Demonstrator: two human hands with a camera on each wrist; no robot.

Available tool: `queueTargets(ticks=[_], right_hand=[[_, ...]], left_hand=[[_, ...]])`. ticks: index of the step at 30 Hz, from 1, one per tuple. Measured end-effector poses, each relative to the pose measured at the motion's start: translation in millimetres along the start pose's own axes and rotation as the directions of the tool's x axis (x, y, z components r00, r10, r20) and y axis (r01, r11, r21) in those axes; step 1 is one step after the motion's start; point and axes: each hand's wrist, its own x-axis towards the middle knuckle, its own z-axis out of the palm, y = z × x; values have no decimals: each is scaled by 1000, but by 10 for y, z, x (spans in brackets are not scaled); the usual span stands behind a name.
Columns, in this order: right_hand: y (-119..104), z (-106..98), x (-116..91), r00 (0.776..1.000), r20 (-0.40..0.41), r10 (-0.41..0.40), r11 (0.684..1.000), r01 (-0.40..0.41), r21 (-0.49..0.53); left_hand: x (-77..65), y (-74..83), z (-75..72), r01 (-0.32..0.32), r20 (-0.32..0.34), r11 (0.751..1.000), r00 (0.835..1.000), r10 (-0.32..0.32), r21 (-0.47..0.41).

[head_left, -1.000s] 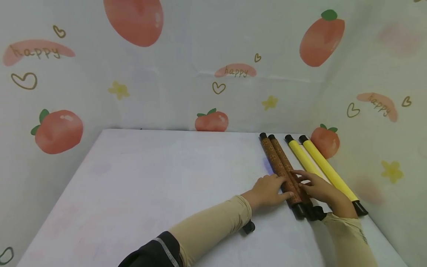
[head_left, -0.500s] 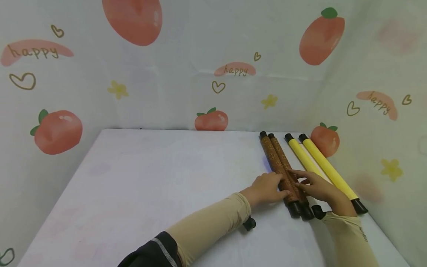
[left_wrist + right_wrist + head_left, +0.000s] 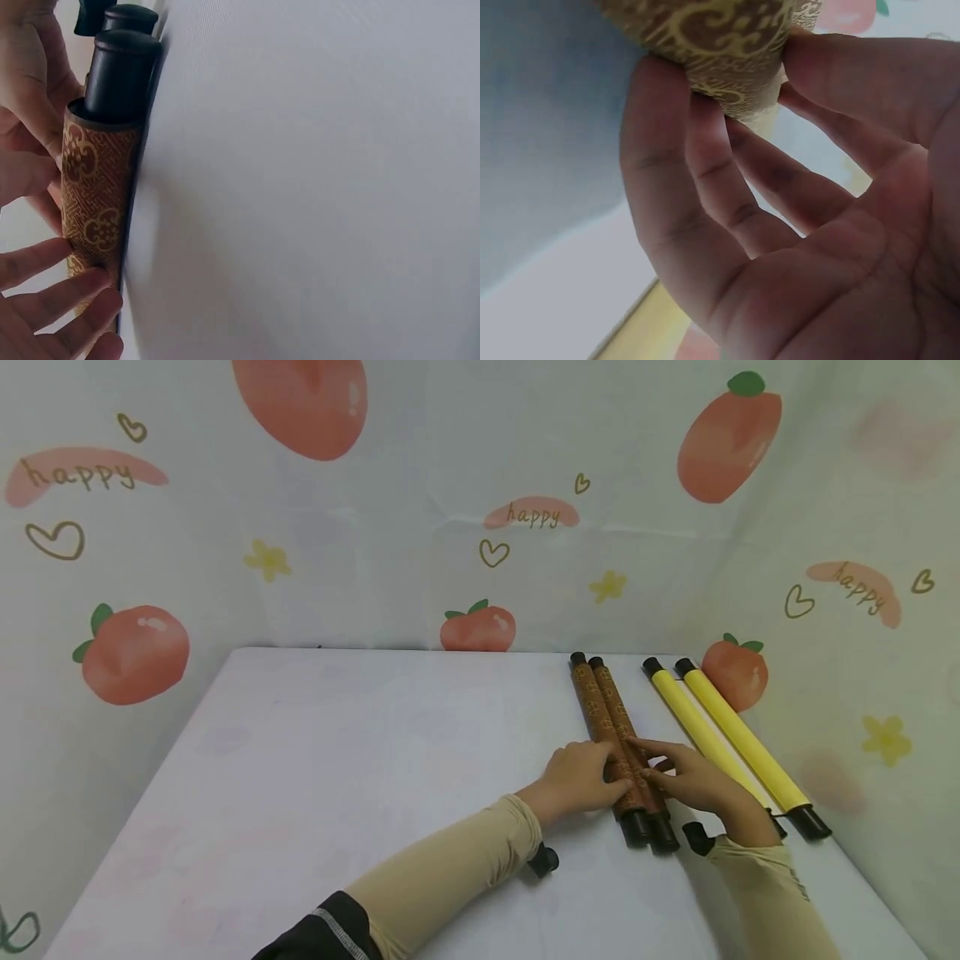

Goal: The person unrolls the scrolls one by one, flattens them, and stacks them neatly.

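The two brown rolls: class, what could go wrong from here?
The brown rolls lie side by side, so they might roll apart if the left hand or right hand lets go. Their far ends lie near the back edge of the table, so a forward slip could hit the backdrop.

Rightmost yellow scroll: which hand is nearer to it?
Right. The right hand touches the brown patterned scrolls from the side facing the rightmost yellow scroll; the left hand is farther, on their opposite side.

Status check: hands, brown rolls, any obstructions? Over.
Left hand, right hand on brown rolls. Rolls lying side by side. Yellow rolls off to the right, nothing visibly blocking.
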Motion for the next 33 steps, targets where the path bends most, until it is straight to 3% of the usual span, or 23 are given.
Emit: queueTargets(ticks=[7, 13, 21, 27, 33], right_hand=[[-173, 171, 121, 999, 15, -38, 998, 37, 44], [-327, 296, 201, 996, 9, -89, 996, 89, 22], [-508, 480, 298, 995, 21, -94, 993, 92, 76], [-650, 622, 342, 996, -3, -89, 996, 89, 28], [-794, 692, 386, 996, 6, -94, 995, 94, 39]], left_hand=[[-137, -163, -109, 24, -49, 1000, 998, -25, -3], [-300, -299, -205, 0, -88, 1000, 996, 1, 2], [-548, -454, -359, 1, -79, 1000, 997, -3, -28], [-725, -584, -442, 41, -49, 998, 998, -43, -41], [-849, -646, -527, 30, -62, 996, 997, -35, -80]])
